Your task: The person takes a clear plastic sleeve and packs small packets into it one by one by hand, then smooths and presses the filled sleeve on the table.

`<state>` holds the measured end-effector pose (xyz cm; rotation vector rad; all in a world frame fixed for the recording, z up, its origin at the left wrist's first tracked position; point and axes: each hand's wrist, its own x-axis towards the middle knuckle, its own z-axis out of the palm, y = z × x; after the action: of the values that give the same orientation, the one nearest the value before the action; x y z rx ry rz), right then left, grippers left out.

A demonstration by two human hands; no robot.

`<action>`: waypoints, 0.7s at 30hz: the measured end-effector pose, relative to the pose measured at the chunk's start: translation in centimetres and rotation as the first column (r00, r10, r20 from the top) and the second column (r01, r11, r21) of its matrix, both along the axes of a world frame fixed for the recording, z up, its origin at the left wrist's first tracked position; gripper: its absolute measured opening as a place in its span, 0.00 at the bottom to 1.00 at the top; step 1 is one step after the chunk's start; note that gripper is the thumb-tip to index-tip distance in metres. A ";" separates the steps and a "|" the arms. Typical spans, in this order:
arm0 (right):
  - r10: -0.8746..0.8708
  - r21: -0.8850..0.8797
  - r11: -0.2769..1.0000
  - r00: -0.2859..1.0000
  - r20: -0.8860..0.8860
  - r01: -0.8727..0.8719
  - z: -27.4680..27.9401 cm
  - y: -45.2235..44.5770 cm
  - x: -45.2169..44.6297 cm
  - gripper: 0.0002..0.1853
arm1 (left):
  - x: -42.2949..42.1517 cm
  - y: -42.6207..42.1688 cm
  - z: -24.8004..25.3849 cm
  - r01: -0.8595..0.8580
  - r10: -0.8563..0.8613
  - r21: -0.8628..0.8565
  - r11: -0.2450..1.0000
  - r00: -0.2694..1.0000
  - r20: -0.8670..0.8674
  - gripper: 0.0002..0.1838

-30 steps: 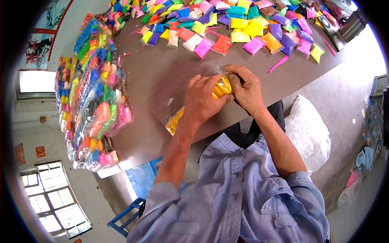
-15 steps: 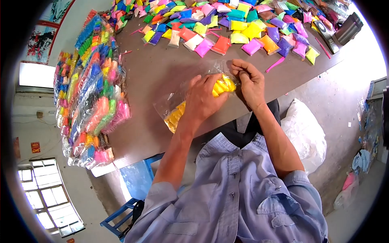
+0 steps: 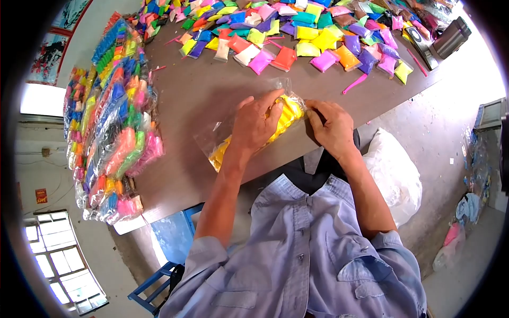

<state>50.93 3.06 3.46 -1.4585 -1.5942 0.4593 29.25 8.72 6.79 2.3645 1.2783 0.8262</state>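
Observation:
A long clear plastic bag with yellow packets [image 3: 289,114] inside lies slantwise near the front edge of the brown table [image 3: 185,114]. Across its middle rests my left hand [image 3: 255,123], thumb and fingers closed on the bag and hiding part of it. At the bag's right end is my right hand [image 3: 333,126], its thumb and fingertips pinching the clear plastic edge. The bag's lower left end sticks out beyond my left wrist.
Many small coloured packets [image 3: 283,58] cover the table's far side. Filled clear bags [image 3: 114,127] are piled at the left. A metal cup [image 3: 452,37] stands at the far right, near pink sticks [image 3: 354,84]. A white sack [image 3: 392,177] sits on the floor.
My right hand has moved down along the bag's right end. My left hand has shifted slightly left, and more of the yellow packets now show between the hands.

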 end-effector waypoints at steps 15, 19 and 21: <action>-0.008 0.055 0.998 0.999 -0.053 0.011 -0.4 -0.2 0.3 0.12 | 0.1 0.8 1.1 0.097 -0.107 -0.211 0.973 0.994 -0.038 0.16; 0.025 0.093 0.996 0.988 -0.155 -0.011 -0.3 -0.3 0.4 0.16 | -1.7 -0.9 2.1 -0.004 -0.004 -0.137 0.991 0.998 -0.059 0.18; 0.048 0.041 0.998 0.990 -0.131 -0.043 0.9 -0.7 0.4 0.20 | -3.1 -2.7 2.7 -0.058 0.055 -0.039 0.998 0.996 -0.069 0.20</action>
<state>51.36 2.38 4.34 -1.3381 -1.5248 0.5382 26.13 6.06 9.52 2.3525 1.3812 0.7352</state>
